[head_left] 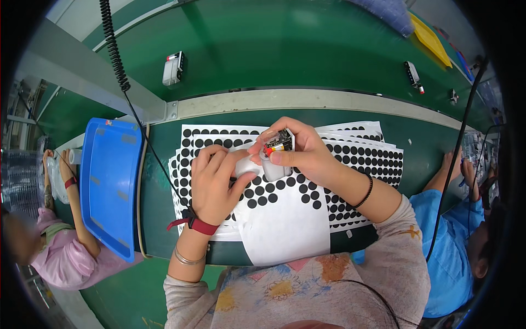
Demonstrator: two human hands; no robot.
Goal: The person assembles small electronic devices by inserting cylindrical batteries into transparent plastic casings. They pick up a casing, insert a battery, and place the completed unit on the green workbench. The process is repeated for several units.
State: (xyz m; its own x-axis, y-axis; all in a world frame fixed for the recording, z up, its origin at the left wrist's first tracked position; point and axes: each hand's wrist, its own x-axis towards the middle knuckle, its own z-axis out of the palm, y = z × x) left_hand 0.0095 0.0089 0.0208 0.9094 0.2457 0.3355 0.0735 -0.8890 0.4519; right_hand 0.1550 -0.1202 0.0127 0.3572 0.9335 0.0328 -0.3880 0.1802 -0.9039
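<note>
Over the sheets my right hand grips a small white device between thumb and fingers. Its upper end shows a black circuit-like part and a red-and-yellow piece. A smooth white piece is held in my curled left hand, close beside the device; its exact kind is unclear. Beneath both hands lie stacked white sheets covered in rows of black round stickers. The top sheet has a bare white area toward me, with several black dots along its upper part.
A blue tray stands at left. Beyond the pale rail, a green surface carries similar white devices. A dark cord runs to my red wrist strap. Co-workers sit on both sides.
</note>
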